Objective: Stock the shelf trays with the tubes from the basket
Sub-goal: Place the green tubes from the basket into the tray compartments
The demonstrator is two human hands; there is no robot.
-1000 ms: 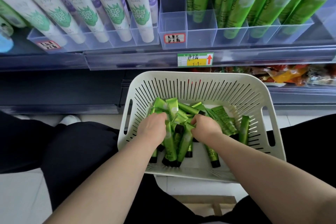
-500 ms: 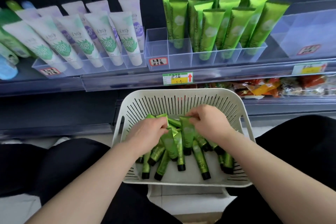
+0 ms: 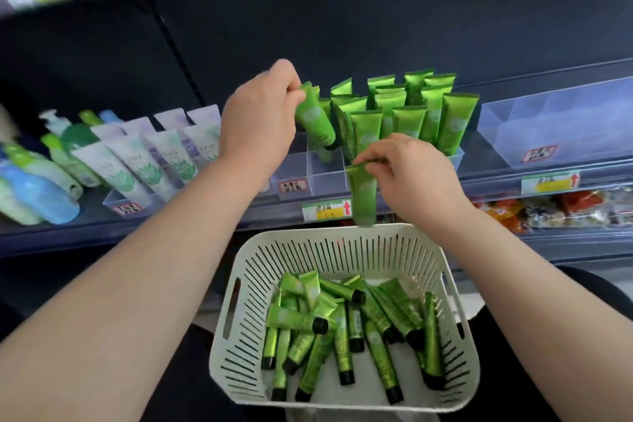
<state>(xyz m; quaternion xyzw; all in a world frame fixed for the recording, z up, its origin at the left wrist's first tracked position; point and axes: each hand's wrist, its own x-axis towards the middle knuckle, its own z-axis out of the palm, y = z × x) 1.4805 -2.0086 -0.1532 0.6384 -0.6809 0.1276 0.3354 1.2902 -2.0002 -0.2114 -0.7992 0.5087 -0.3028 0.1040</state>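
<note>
dark back panel (image 3: pixel 376 10) | shelf price tags (image 3: pixel 327 210) (top one blurred) | snack packets (image 3: pixel 548 209) lower right

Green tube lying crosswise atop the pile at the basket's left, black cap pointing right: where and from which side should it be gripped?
Probably its flat crimped end, pinched from above on the left. The tube lies uppermost in the basket with that end free, while its black cap butts against neighbouring tubes. Held so, it hangs cap-down for the tray.
</note>
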